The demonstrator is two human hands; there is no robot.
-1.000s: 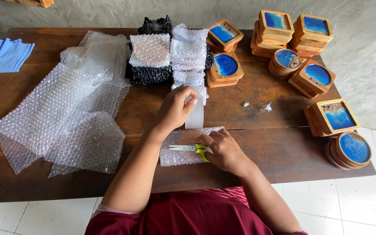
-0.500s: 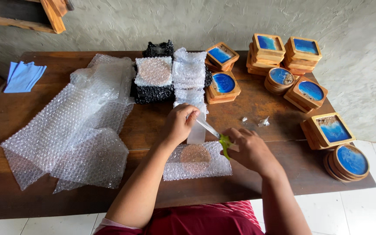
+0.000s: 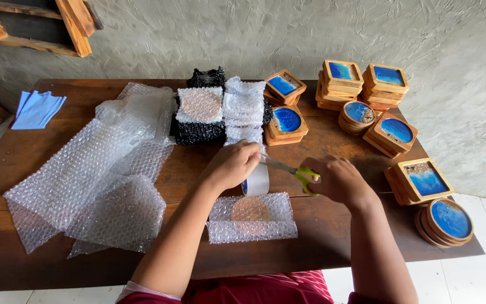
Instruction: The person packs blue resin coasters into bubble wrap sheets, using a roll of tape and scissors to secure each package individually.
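My left hand [image 3: 233, 164] grips a roll of clear tape [image 3: 256, 180] standing on edge on the wooden table [image 3: 333, 236]. My right hand [image 3: 338, 180] holds green-handled scissors [image 3: 295, 170], their blades pointing left toward the tape by my left fingers. Just in front of both hands lies a round coaster wrapped in bubble wrap [image 3: 251, 216], flat on the table and touched by neither hand.
Large bubble wrap sheets [image 3: 91, 180] cover the table's left. Wrapped bundles and black foam [image 3: 209, 112] sit at the back centre. Stacks of square and round wooden coasters with blue tops [image 3: 367, 95] fill the right side. Blue cloth [image 3: 36, 108] lies far left.
The scissors have risen from the wrapped coaster to the tape. My left hand has drawn back onto the tape roll, and the wrapped coaster now lies free in front.
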